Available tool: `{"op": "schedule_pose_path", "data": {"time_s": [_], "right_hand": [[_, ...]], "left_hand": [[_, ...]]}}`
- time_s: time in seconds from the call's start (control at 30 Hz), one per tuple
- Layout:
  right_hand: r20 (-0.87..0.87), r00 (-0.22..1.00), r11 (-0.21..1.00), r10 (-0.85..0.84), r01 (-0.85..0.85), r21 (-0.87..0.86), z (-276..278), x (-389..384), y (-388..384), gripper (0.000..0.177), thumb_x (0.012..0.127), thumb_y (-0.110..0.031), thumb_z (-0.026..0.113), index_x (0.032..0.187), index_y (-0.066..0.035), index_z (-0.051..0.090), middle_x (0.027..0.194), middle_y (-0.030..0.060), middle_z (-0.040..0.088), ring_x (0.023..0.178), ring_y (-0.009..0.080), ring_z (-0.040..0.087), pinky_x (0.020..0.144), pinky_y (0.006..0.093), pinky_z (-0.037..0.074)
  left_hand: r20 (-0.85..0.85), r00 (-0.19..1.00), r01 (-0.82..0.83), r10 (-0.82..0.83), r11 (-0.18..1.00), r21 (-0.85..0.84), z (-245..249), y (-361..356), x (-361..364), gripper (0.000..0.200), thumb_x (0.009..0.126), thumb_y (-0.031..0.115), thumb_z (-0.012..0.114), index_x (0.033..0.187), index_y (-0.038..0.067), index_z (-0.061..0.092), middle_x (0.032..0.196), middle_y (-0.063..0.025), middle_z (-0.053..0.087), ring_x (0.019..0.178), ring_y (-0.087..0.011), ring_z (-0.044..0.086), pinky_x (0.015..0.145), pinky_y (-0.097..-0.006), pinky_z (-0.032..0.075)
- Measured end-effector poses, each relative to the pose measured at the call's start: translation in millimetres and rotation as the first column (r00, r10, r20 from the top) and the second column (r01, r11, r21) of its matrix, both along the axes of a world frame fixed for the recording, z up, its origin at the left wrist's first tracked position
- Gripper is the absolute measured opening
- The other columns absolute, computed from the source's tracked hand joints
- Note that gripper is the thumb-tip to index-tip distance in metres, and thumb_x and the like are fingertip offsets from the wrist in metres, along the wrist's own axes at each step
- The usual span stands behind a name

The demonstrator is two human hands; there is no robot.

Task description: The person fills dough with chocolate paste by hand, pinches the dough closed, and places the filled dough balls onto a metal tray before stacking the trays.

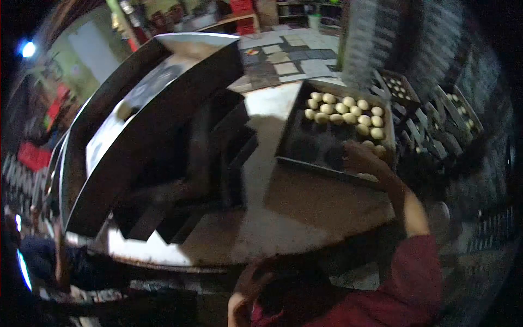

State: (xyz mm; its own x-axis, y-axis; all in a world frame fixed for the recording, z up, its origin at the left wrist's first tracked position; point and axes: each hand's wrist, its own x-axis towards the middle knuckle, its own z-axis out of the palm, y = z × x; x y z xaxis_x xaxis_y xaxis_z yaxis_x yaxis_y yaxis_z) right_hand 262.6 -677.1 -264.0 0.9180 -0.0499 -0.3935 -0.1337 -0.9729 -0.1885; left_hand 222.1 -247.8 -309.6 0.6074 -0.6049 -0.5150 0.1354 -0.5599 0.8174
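Observation:
My right hand [364, 159] reaches into a dark metal tray [321, 163] on the table. Its fingers are in shadow and blurred, so I cannot make out whether they hold anything. Rows of pale round dough balls [348, 102] fill the back and right side of this tray, some of them right by my hand. Low at the near edge of the table, my left hand [253, 280] hangs with its dim fingers apart and nothing visible in them. On the left stands a long, high-sided metal chute [163, 103], with one pale dough ball [122, 109] on its light bed.
More trays of dough balls [396, 87] stand at the right, beyond the table. Dark stepped shapes [234, 131] sit beside the chute on the table [253, 212]. Part of another person's arm [61, 256] shows at lower left. Red crates [242, 16] are at the back.

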Motion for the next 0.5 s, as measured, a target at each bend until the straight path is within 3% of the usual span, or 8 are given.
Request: {"op": "schedule_pose_path", "data": {"time_s": [0.07, 0.17, 0.2, 0.23, 0.27, 0.33, 0.4, 0.5], "right_hand": [[0.699, 0.683, 0.975, -0.212, 0.100, 0.199, 20.7, -16.3, 87.4, 0.020, 0.078, -0.012, 0.059, 0.094, -0.001, 0.056, 0.085, 0.0157, 0.058, 0.079, 0.0304, 0.059, 0.072, 0.0376, 0.046], [0.818, 0.541, 0.843, 0.194, -0.519, 0.143, 5.4, -59.8, 233.9, 0.033, 0.073, -0.019, 0.066, 0.100, -0.004, 0.055, 0.091, 0.0109, 0.056, 0.084, 0.0271, 0.055, 0.076, 0.0415, 0.042], [0.829, 0.475, 0.755, 0.296, -0.648, 0.102, 2.0, -77.4, 291.4, 0.036, 0.071, -0.021, 0.068, 0.100, -0.004, 0.056, 0.091, 0.0095, 0.056, 0.086, 0.0270, 0.055, 0.076, 0.0430, 0.041], [0.619, 0.701, 0.670, 0.354, -0.651, 0.355, -14.3, -90.4, 344.1, 0.035, 0.070, -0.019, 0.066, 0.101, -0.005, 0.056, 0.094, 0.0104, 0.056, 0.090, 0.0268, 0.053, 0.079, 0.0417, 0.041], [0.750, 0.478, 0.479, 0.456, -0.843, 0.246, -2.6, -96.4, 386.3, 0.033, 0.072, -0.017, 0.062, 0.101, -0.004, 0.056, 0.099, 0.0116, 0.055, 0.095, 0.0270, 0.052, 0.084, 0.0433, 0.040], [0.713, 0.382, 0.147, 0.588, -0.917, 0.370, -4.6, -111.2, 435.0, 0.026, 0.075, -0.014, 0.061, 0.099, -0.004, 0.057, 0.105, 0.0132, 0.056, 0.102, 0.0279, 0.053, 0.092, 0.0415, 0.040], [0.514, 0.660, 0.062, 0.548, -0.645, 0.762, 14.6, -130.6, 474.5, 0.024, 0.074, -0.010, 0.064, 0.096, -0.004, 0.057, 0.097, 0.0134, 0.059, 0.095, 0.0286, 0.057, 0.084, 0.0394, 0.046], [0.818, 0.564, 0.126, 0.108, -0.824, 0.552, -8.0, -109.5, 563.3, 0.021, 0.075, -0.009, 0.064, 0.094, -0.003, 0.057, 0.090, 0.0137, 0.060, 0.087, 0.0291, 0.059, 0.078, 0.0386, 0.047]], "left_hand": [[-0.413, 0.906, -0.395, 0.095, 0.542, -0.742, 1.3, 0.1, -28.7, 0.046, 0.088, 0.021, 0.053, 0.129, 0.006, 0.039, 0.129, -0.0183, 0.042, 0.124, -0.0275, 0.037, 0.097, -0.0375, 0.036], [-0.697, 0.716, -0.691, -0.039, 0.101, -0.716, 22.7, 36.7, -51.8, 0.048, 0.089, 0.022, 0.051, 0.131, 0.004, 0.034, 0.127, -0.0167, 0.043, 0.118, -0.0279, 0.043, 0.095, -0.0360, 0.040], [-0.688, 0.726, -0.688, 0.016, 0.059, -0.724, 23.6, 68.4, -62.0, 0.048, 0.089, 0.022, 0.051, 0.131, 0.004, 0.034, 0.127, -0.0167, 0.043, 0.118, -0.0279, 0.043, 0.095, -0.0360, 0.040], [-0.564, 0.766, -0.642, 0.308, 0.319, -0.697, 23.8, 103.5, -70.9, 0.050, 0.090, 0.021, 0.050, 0.133, 0.004, 0.031, 0.125, -0.0163, 0.044, 0.115, -0.0283, 0.046, 0.092, -0.0361, 0.043], [-0.355, 0.768, -0.631, 0.532, 0.538, -0.559, 21.5, 135.2, -78.9, 0.051, 0.090, 0.020, 0.049, 0.134, 0.003, 0.027, 0.124, -0.0160, 0.046, 0.111, -0.0286, 0.050, 0.089, -0.0362, 0.045], [-0.619, 0.535, -0.835, 0.575, 0.248, -0.491, -2.2, 189.1, -107.2, 0.049, 0.092, 0.016, 0.045, 0.133, 0.002, 0.025, 0.119, -0.0151, 0.049, 0.104, -0.0264, 0.054, 0.084, -0.0338, 0.049], [-0.732, 0.350, -0.916, 0.584, 0.051, -0.398, -11.0, 230.2, -132.0, 0.041, 0.092, 0.013, 0.043, 0.130, 0.001, 0.031, 0.115, -0.0153, 0.051, 0.104, -0.0237, 0.054, 0.085, -0.0323, 0.048], [-0.647, 0.451, -0.862, 0.615, 0.111, -0.495, -41.4, 269.3, -139.0, 0.033, 0.091, 0.015, 0.045, 0.121, 0.001, 0.042, 0.113, -0.0117, 0.052, 0.100, -0.0203, 0.055, 0.083, -0.0318, 0.048]]}}
